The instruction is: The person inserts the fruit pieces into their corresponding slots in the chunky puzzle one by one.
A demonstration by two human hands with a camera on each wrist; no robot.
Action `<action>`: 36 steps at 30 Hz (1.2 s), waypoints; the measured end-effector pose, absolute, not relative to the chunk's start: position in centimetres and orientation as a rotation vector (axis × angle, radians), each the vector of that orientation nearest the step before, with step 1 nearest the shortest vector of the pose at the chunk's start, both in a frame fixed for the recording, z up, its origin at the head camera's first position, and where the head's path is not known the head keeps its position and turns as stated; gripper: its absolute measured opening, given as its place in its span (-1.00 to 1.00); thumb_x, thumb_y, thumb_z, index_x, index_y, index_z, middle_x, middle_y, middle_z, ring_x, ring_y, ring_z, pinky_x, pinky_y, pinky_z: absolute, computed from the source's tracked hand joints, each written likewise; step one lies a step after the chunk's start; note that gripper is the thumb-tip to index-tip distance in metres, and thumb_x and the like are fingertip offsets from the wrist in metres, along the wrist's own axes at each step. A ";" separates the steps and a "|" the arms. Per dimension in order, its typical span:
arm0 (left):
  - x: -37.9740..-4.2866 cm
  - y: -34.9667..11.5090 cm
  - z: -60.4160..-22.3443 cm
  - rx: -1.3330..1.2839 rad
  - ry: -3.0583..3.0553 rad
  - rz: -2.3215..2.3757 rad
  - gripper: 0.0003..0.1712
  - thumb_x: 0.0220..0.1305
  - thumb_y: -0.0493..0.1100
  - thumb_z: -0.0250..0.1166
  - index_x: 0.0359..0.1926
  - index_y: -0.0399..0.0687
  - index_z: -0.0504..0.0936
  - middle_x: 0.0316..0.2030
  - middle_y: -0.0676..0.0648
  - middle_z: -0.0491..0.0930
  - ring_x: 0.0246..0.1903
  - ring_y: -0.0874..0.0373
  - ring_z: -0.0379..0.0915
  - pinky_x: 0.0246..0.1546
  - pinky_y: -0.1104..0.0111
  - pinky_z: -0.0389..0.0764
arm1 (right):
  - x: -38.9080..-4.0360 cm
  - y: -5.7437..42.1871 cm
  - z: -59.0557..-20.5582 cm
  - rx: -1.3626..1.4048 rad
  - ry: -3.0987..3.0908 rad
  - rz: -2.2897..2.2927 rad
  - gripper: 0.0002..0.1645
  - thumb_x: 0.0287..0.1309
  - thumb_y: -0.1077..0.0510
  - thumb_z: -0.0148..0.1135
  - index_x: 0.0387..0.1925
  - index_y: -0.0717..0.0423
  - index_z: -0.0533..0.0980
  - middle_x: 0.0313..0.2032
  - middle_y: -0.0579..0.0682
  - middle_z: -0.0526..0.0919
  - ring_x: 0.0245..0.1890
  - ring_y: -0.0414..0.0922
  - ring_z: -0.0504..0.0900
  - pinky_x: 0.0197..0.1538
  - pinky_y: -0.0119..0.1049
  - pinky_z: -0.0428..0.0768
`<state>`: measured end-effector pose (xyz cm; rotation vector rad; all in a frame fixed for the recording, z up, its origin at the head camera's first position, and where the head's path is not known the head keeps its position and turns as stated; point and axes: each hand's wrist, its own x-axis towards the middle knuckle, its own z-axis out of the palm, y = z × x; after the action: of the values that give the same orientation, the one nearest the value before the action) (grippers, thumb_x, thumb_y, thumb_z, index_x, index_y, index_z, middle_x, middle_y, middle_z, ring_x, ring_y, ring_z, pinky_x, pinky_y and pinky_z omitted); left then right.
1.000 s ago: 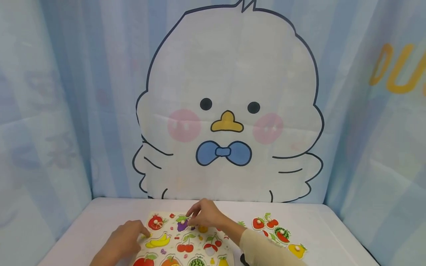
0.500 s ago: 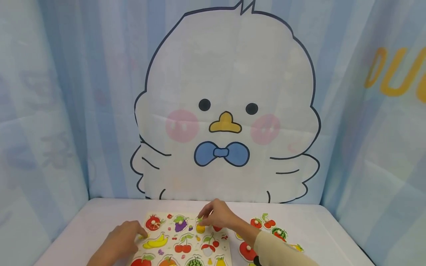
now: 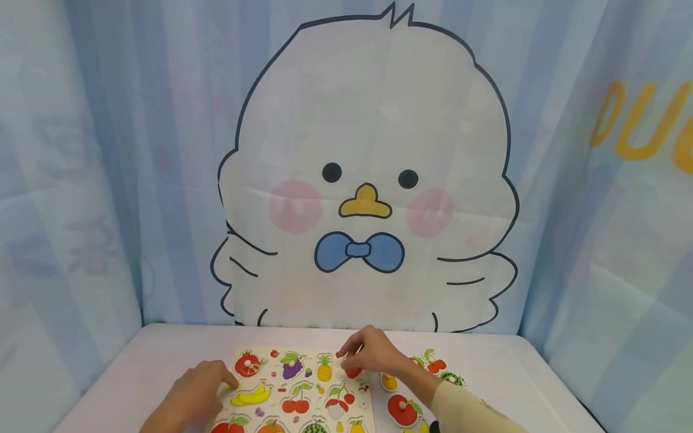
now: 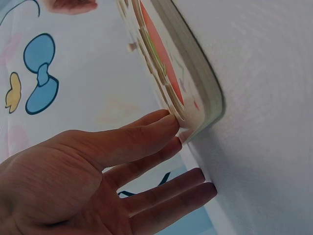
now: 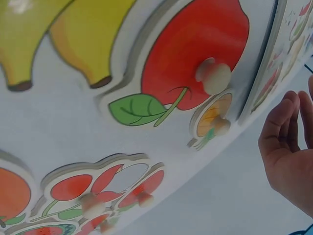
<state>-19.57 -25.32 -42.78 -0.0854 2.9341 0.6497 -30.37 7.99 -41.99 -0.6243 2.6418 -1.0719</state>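
A fruit puzzle board lies on the table in the head view. My left hand is at its left edge beside the bananas. In the left wrist view, the thumb touches the board's corner and the other fingers extend along its side. My right hand hovers at the board's upper right, over the strawberry picture, which it partly covers. Its fingers bend loosely with nothing seen between them. Pomegranate and grapes fill the upper left of the board, with the pineapple picture beside the grapes.
Loose knobbed pieces lie right of the board: a pineapple piece, a red apple piece, bananas, cherries and a watermelon slice. A curtain with a cartoon chick hangs behind the table.
My right hand has moved rightward from the grapes, past the pineapple picture, to the strawberry picture. My left hand stays at the board's left edge. The head view has shifted slightly.
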 end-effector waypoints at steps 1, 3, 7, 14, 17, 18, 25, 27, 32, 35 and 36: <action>-19.6 -25.3 -42.8 -0.085 2.934 0.649 -0.63 -0.13 -0.36 0.47 -0.22 -0.03 0.65 -0.20 -0.06 0.56 -0.25 0.01 0.38 0.03 -0.16 0.45 | -30.4 8.3 -42.0 -0.617 2.645 -1.071 -0.86 -0.07 0.12 0.48 -0.37 -0.04 0.70 -0.50 -0.08 0.62 -0.48 -0.12 0.54 -0.46 -0.34 0.54; -19.6 -25.2 -42.7 -0.089 2.933 0.648 -0.63 -0.13 -0.37 0.47 -0.22 -0.03 0.65 -0.20 -0.06 0.56 -0.24 0.01 0.38 0.03 -0.16 0.45 | -30.3 8.9 -42.0 -0.601 2.655 -1.067 -0.86 -0.07 0.11 0.48 -0.37 -0.05 0.70 -0.50 -0.08 0.62 -0.47 -0.12 0.53 -0.46 -0.34 0.53; -19.5 -25.0 -42.5 -0.098 2.928 0.662 -0.63 -0.13 -0.38 0.46 -0.23 -0.01 0.65 -0.20 -0.04 0.57 -0.22 0.01 0.40 0.04 -0.18 0.43 | -30.0 9.9 -42.0 -0.539 2.666 -1.057 -0.85 -0.07 0.09 0.48 -0.37 -0.05 0.70 -0.50 -0.07 0.60 -0.49 -0.12 0.51 -0.47 -0.34 0.52; -19.4 -25.3 -42.6 -0.041 2.938 0.663 -0.63 -0.13 -0.37 0.46 -0.23 -0.01 0.65 -0.19 -0.01 0.56 -0.20 0.02 0.41 0.01 -0.14 0.45 | -29.8 11.5 -42.2 -0.507 2.685 -1.047 -0.85 -0.10 0.13 0.49 -0.39 -0.02 0.69 -0.53 -0.06 0.59 -0.55 -0.14 0.47 -0.53 -0.33 0.50; -19.3 -25.5 -42.6 -0.039 2.928 0.671 -0.63 -0.12 -0.36 0.46 -0.21 -0.01 0.65 -0.20 0.00 0.56 -0.24 0.05 0.38 -0.01 -0.10 0.47 | -29.8 12.1 -42.4 -0.490 2.688 -1.041 -0.87 -0.09 0.14 0.49 -0.41 -0.02 0.69 -0.53 -0.07 0.59 -0.54 -0.14 0.46 -0.52 -0.35 0.48; -19.3 -25.5 -42.6 -0.046 2.923 0.679 -0.63 -0.11 -0.36 0.46 -0.21 -0.01 0.64 -0.20 0.01 0.56 -0.25 0.05 0.38 -0.02 -0.09 0.48 | -29.8 12.2 -42.4 -0.480 2.688 -1.038 -0.87 -0.09 0.14 0.49 -0.40 -0.03 0.68 -0.53 -0.07 0.59 -0.53 -0.14 0.46 -0.50 -0.35 0.48; -19.3 -25.5 -42.5 -0.058 2.916 0.679 -0.62 -0.10 -0.37 0.44 -0.19 -0.03 0.63 -0.18 0.00 0.56 -0.27 0.06 0.37 -0.03 -0.07 0.49 | -29.7 13.4 -42.9 -0.418 2.705 -1.015 -0.84 -0.10 0.13 0.49 -0.38 -0.05 0.68 -0.49 -0.07 0.58 -0.46 -0.13 0.49 -0.40 -0.35 0.53; -19.4 -25.6 -42.5 -0.057 2.915 0.680 -0.62 -0.10 -0.37 0.44 -0.19 -0.03 0.63 -0.18 0.00 0.56 -0.27 0.06 0.37 -0.03 -0.07 0.49 | -29.7 13.7 -43.1 -0.417 2.712 -1.012 -0.83 -0.11 0.14 0.50 -0.39 -0.05 0.68 -0.50 -0.07 0.58 -0.47 -0.13 0.49 -0.41 -0.35 0.53; -19.4 -25.7 -42.7 -0.063 2.909 0.690 -0.63 -0.10 -0.35 0.45 -0.19 -0.02 0.63 -0.18 -0.01 0.56 -0.27 0.05 0.36 -0.04 -0.06 0.49 | -29.5 14.4 -43.3 -0.399 2.708 -1.018 -0.81 -0.15 0.18 0.52 -0.40 -0.05 0.68 -0.50 -0.06 0.58 -0.47 -0.12 0.50 -0.43 -0.33 0.54; -19.3 -25.5 -42.5 -0.067 2.902 0.703 -0.63 -0.09 -0.34 0.46 -0.19 -0.02 0.63 -0.18 -0.01 0.56 -0.26 0.06 0.37 -0.04 -0.06 0.49 | -29.3 14.7 -43.2 -0.388 2.699 -1.021 -0.81 -0.17 0.21 0.52 -0.41 -0.03 0.68 -0.49 -0.07 0.58 -0.48 -0.13 0.50 -0.44 -0.33 0.54; -19.3 -25.5 -42.5 -0.061 2.903 0.702 -0.63 -0.09 -0.33 0.46 -0.19 -0.03 0.63 -0.18 -0.02 0.56 -0.26 0.05 0.37 -0.04 -0.06 0.49 | -29.3 14.8 -43.2 -0.391 2.696 -1.019 -0.81 -0.17 0.23 0.51 -0.41 -0.02 0.68 -0.49 -0.07 0.58 -0.48 -0.13 0.50 -0.45 -0.33 0.53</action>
<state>-19.26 -25.45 -42.46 -0.0608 2.9031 0.7017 -29.31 14.78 -43.19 -0.3910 2.6957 -1.0193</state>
